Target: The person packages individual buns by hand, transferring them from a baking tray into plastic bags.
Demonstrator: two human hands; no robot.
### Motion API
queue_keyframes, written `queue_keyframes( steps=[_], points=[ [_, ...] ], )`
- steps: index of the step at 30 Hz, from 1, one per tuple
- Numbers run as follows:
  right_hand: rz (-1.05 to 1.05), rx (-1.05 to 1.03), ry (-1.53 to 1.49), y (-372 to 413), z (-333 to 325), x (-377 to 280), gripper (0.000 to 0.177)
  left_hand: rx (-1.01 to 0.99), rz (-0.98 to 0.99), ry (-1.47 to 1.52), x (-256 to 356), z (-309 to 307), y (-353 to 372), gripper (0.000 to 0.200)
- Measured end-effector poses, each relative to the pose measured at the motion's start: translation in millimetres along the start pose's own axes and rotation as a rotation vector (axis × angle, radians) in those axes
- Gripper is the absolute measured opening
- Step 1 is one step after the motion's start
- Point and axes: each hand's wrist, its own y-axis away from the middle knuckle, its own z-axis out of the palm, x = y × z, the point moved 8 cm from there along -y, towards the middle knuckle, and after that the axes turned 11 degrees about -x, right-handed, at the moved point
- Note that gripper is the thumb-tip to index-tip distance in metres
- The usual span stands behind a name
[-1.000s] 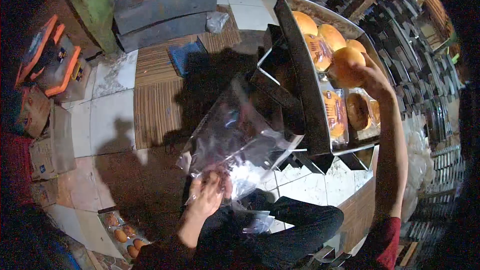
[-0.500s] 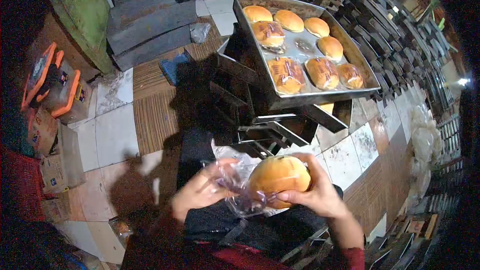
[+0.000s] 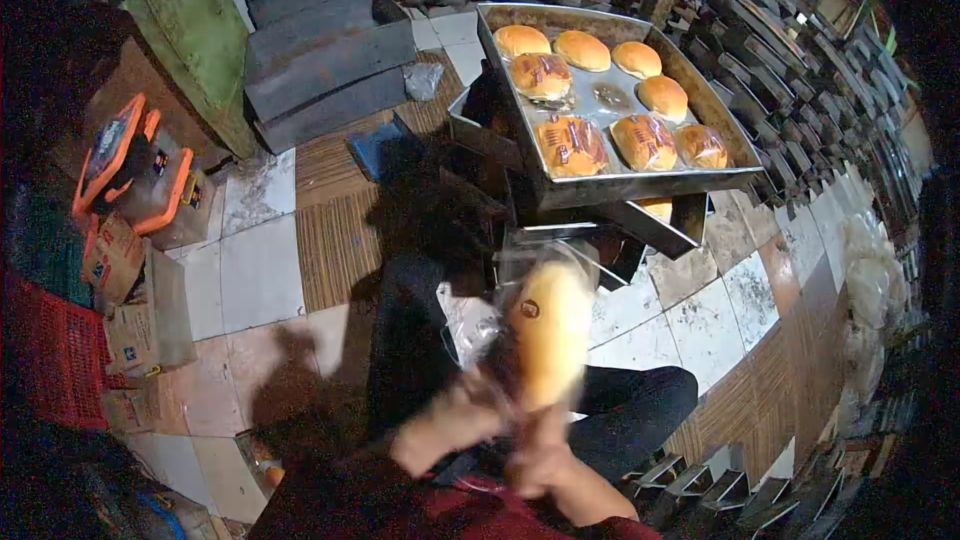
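A golden bun (image 3: pixel 556 330) with a small dark round mark stands lengthwise in front of me, inside a clear plastic bag (image 3: pixel 545 255) whose end shows above it. Motion blurs both the bun and my hands. My left hand (image 3: pixel 455 428) is closed at the lower left side of the bag, its fingertips smeared. At the bun's lower end, my right hand (image 3: pixel 545 460) is closed around the bottom of the bag; some fingers are hidden. Beyond them, a metal baking tray (image 3: pixel 650 180) carries several buns, some bare like one bun (image 3: pixel 582 51), others bagged like another bun (image 3: pixel 572 147).
More trays (image 3: pixel 670 225) are stacked crookedly beneath the top one. Grey metal trays (image 3: pixel 330 70) pile up at the back left, near orange-lidded boxes (image 3: pixel 140 170). A red crate (image 3: pixel 60 350) stands at left. Clear plastic (image 3: pixel 868 265) lies at right on the tiled floor (image 3: pixel 250 275).
The bun has turned upright and now sits within the bag. My right hand has moved down and left to its lower end. The view has shifted slightly, moving the background right and down.
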Motion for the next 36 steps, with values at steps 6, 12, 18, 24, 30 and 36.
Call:
queue_keyframes(
  steps=[6,12,18,24,30,36],
  points=[
    [0.075,-0.167,0.565,-27.3,2.2,-20.9,0.099,0.551,0.807,0.902,53.3,-55.9,36.6,0.104],
    [0.071,-0.250,1.223,-69.7,33.7,-56.5,0.057,0.268,0.546,1.466,3.2,-61.8,7.3,0.086],
    [-0.105,-0.500,1.433,-58.1,52.0,-15.3,0.023,0.393,0.368,1.817,-48.2,-68.3,-25.1,0.073],
    [0.115,0.125,1.107,-70.3,-8.0,-49.6,0.024,0.429,0.924,1.460,45.7,-105.5,26.6,0.070],
    [0.116,-0.050,0.914,-59.4,-7.1,-34.4,0.016,0.578,0.889,1.479,36.5,-112.8,27.3,0.064],
    [0.343,-1.104,0.389,-1.8,71.8,-13.1,0.015,0.729,0.947,1.483,1.9,-125.3,21.1,0.055]
  ],
)
